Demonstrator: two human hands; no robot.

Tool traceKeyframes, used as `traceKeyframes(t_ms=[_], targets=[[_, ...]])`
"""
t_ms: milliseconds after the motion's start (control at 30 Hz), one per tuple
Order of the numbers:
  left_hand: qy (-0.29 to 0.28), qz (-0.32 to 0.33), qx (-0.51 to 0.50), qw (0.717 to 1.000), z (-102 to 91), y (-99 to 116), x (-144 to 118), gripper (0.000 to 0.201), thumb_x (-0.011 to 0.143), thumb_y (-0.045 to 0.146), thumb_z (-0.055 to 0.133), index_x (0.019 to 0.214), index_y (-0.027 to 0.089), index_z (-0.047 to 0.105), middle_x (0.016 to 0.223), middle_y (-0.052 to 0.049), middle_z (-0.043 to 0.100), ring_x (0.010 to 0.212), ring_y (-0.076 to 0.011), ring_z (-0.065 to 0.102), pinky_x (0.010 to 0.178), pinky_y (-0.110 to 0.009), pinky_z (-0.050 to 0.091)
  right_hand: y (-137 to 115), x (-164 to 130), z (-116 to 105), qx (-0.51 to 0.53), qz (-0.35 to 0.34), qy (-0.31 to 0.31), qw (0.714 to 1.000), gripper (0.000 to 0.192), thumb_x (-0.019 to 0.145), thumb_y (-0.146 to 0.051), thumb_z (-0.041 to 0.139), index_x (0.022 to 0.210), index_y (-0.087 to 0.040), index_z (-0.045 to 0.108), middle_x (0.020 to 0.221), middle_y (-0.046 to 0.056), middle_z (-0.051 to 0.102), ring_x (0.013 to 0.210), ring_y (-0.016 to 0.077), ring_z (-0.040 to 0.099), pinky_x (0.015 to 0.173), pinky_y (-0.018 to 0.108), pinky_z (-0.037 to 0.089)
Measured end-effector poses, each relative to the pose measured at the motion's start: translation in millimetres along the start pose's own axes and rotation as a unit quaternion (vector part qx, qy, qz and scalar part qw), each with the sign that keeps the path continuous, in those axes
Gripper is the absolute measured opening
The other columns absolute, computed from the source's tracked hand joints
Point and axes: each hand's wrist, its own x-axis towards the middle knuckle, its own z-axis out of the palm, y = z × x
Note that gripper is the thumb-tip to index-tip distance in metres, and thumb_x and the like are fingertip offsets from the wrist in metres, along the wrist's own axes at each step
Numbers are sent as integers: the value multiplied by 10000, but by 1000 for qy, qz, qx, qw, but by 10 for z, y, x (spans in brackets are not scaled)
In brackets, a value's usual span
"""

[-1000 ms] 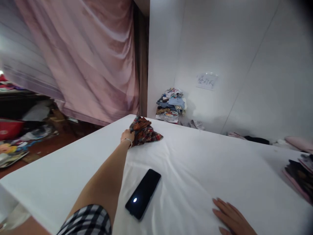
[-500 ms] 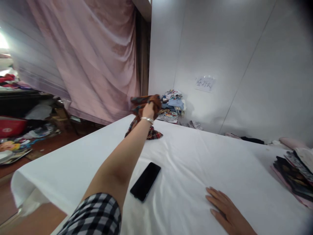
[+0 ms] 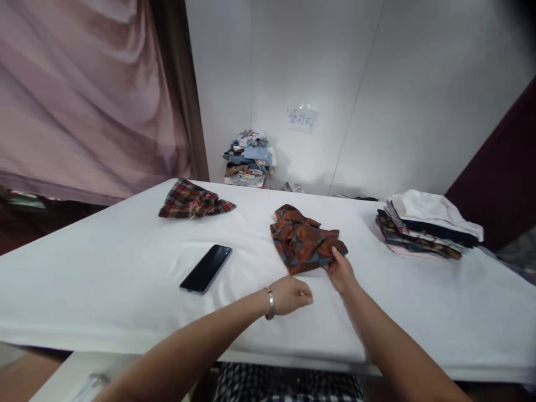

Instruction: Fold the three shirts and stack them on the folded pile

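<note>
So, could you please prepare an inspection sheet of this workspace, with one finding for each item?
Surface: white covering, lightly wrinkled.
Garments: brown patterned garment, crumpled; red plaid garment, bunched, farther left; folded stack, right.
Clutter: phone, lying flat.
Hands: right hand grips the brown patterned garment's right corner; left hand, fingers curled, on its near side.
Cables: nothing seen.
Surroundings: clothes pile by the wall; pink curtain; paper sign.

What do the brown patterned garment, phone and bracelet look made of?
Brown patterned garment: soft, matte cloth, by its loose creases; fibre unclear. Phone: probably glossy glass front, by its dark sheen. Bracelet: likely polished metal, from its silvery shine.
</note>
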Motion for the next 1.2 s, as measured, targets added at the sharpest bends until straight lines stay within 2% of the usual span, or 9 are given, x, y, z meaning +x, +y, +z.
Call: traceKeyframes(t_ms=[167,367,567,700,800,900,967,1067,1200], targets=[[53,-35,-89,994,-11,-75,-210,286,805,389,524,875,185,712,815,-23,698,752,-165,600,681,-240,437,31,14,-5,1,-2,4,1000,371,651,-327,765,982,-210,645,955,46,717,855,217,661,693,329,549],[97,-64,-206,972,222,-141,-349,300,789,416,550,886,165,684,840,-23,693,788,-167,592,730,-251,440,70,41,-30,-60,10,14,998,308,596,-332,783,835,-189,652,785,42,713,687,192,647,616,318,534],[126,-100,-236,958,217,-161,-498,287,778,400,546,886,170,678,862,-33,699,852,-192,625,780,-278,442,-358,-214,-163,-161,20,-11,987,316,625,-396,767,825,-168,679,742,45,711,617,153,626,554,264,497],[136,-103,-270,948,184,-187,-535,305,780,417,532,882,167,675,865,-47,702,869,-204,649,815,-298,451,-767,-388,-522,-329,30,-10,944,346,608,-460,747,714,-143,657,616,51,684,552,156,605,522,262,453],[136,-95,-284,944,192,-240,-521,295,782,417,539,873,171,674,877,-50,702,862,-205,650,813,-304,456,-1006,-382,-827,-409,-3,76,909,326,579,-462,718,635,-162,607,577,46,662,569,176,618,523,267,445],[142,-92,-301,939,220,-289,-511,290,798,413,526,878,174,670,880,-51,700,855,-200,650,815,-305,457,-1122,-274,-924,-447,-86,136,880,276,591,-441,663,657,-180,599,618,39,658,620,192,632,548,280,462],[153,-92,-306,935,245,-297,-517,289,806,409,514,877,176,668,872,-49,700,839,-192,648,812,-300,456,-1100,-160,-815,-465,-135,115,868,259,627,-435,626,708,-189,610,662,36,662,667,197,636,587,290,476],[170,-98,-291,936,284,-270,-542,270,808,385,505,863,179,671,816,-39,692,815,-180,635,795,-286,453,-936,87,-451,-502,-159,11,850,248,701,-433,566,753,-197,623,711,33,670,697,190,625,645,296,480],[177,-96,-283,938,330,-246,-573,256,810,363,503,838,182,682,775,-34,680,784,-170,613,752,-271,449,-647,581,125,-589,-140,-96,790,242,757,-390,494,783,-203,645,767,24,684,738,187,616,704,295,464]])
